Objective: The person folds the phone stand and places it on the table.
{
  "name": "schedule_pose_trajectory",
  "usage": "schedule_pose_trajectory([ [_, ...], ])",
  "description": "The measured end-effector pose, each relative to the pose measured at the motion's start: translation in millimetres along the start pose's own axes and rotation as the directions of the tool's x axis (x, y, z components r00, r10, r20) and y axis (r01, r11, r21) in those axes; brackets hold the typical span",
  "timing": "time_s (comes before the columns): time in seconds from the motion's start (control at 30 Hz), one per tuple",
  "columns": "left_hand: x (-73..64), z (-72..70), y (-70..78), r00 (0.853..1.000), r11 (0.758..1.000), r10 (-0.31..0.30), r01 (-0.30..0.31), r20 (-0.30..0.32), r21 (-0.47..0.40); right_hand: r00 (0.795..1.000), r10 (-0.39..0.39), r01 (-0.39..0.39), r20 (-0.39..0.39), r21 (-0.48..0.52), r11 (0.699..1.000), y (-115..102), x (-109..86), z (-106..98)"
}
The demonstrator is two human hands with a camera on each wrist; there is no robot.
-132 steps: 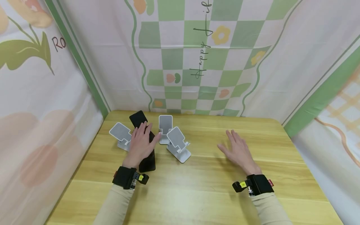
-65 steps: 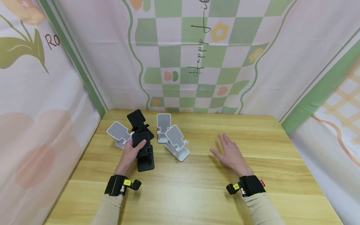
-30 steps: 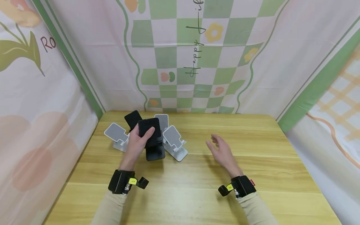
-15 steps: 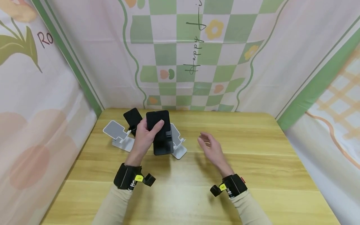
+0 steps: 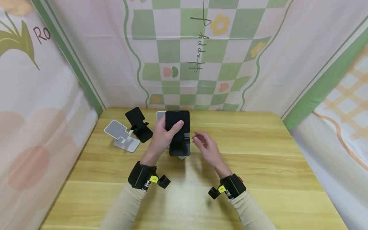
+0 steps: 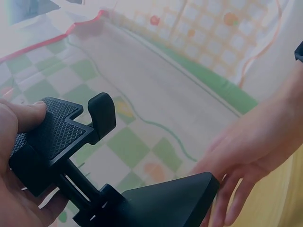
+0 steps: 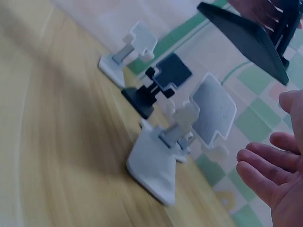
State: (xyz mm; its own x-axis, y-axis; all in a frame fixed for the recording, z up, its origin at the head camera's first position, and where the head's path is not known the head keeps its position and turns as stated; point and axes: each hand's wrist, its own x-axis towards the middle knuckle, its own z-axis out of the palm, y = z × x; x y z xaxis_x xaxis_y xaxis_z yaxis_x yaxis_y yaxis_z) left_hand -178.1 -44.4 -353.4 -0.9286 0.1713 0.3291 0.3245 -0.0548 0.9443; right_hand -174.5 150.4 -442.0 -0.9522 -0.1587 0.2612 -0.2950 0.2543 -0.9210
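My left hand [image 5: 158,139] grips a black phone stand [image 5: 179,148], its thumb across the stand's upper plate. The stand is up off the table, with its base towards me. In the left wrist view, the textured pad [image 6: 57,130] and a hooked lip [image 6: 102,116] face the camera. My right hand [image 5: 210,150] is just to the right of the black stand, fingers loosely bent and holding nothing. Behind and below the held stand, two white phone stands are largely hidden in the head view; one white stand [image 7: 154,161] shows large in the right wrist view.
At the left of the wooden table [image 5: 258,153] stand a white phone stand with a grey pad [image 5: 115,130] and a second black phone stand [image 5: 136,118]. Patterned cloth [image 5: 198,57] hangs behind the table and along both sides.
My left hand has taken hold of the front black stand, lifted it and carried it right, over the white stands. My right hand has moved left towards it, its fingers bending.
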Motion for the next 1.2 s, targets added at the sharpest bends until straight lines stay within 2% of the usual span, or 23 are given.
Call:
schedule_pose_trajectory([
  [0.1, 3.9, 4.9, -12.0, 1.0, 0.999, 0.028, -0.028, 0.012, -0.024, 1.0, 0.017, -0.017, 0.005, 0.063, 0.998, -5, 0.2, 3],
  [0.2, 5.4, 10.0, -18.2, 0.998, 0.997, 0.064, -0.063, 0.014, -0.036, 0.996, 0.084, -0.082, -0.009, 0.116, 0.99, 2, 3.1, 6],
  [0.33, 5.7, 16.4, -23.1, 0.995, 0.994, 0.097, -0.097, 0.011, -0.046, 0.987, 0.162, -0.153, -0.022, 0.213, 0.965, 9, 4.6, 9],
  [0.5, 5.0, 23.8, -24.3, 0.995, 0.994, 0.099, -0.098, 0.017, -0.051, 0.985, 0.171, -0.171, 0.032, 0.341, 0.924, 5, 3.8, 12],
  [0.6, 4.3, 27.1, -24.2, 0.997, 0.996, 0.08, -0.079, 0.023, -0.039, 0.982, 0.182, -0.191, 0.059, 0.346, 0.918, 2, 3.0, 13],
  [0.73, 2.6, 29.1, -20.4, 0.999, 0.999, 0.042, -0.041, 0.033, -0.004, 0.978, 0.202, -0.208, 0.054, 0.334, 0.919, 0, 1.7, 14],
  [0.97, -4.7, 30.7, 2.4, 0.999, 0.999, 0.012, -0.015, 0.045, 0.048, 0.979, 0.194, -0.203, 0.06, 0.348, 0.915, 1, 1.6, 14],
  [1.07, -3.1, 30.2, -3.9, 0.999, 0.999, 0.009, -0.01, 0.04, 0.046, 0.98, 0.19, -0.201, 0.066, 0.353, 0.914, 2, 2.3, 14],
  [1.2, 1.5, 28.8, -21.0, 0.999, 0.999, 0.004, -0.006, 0.042, 0.035, 0.98, 0.188, -0.2, 0.068, 0.371, 0.907, 3, 2.7, 13],
])
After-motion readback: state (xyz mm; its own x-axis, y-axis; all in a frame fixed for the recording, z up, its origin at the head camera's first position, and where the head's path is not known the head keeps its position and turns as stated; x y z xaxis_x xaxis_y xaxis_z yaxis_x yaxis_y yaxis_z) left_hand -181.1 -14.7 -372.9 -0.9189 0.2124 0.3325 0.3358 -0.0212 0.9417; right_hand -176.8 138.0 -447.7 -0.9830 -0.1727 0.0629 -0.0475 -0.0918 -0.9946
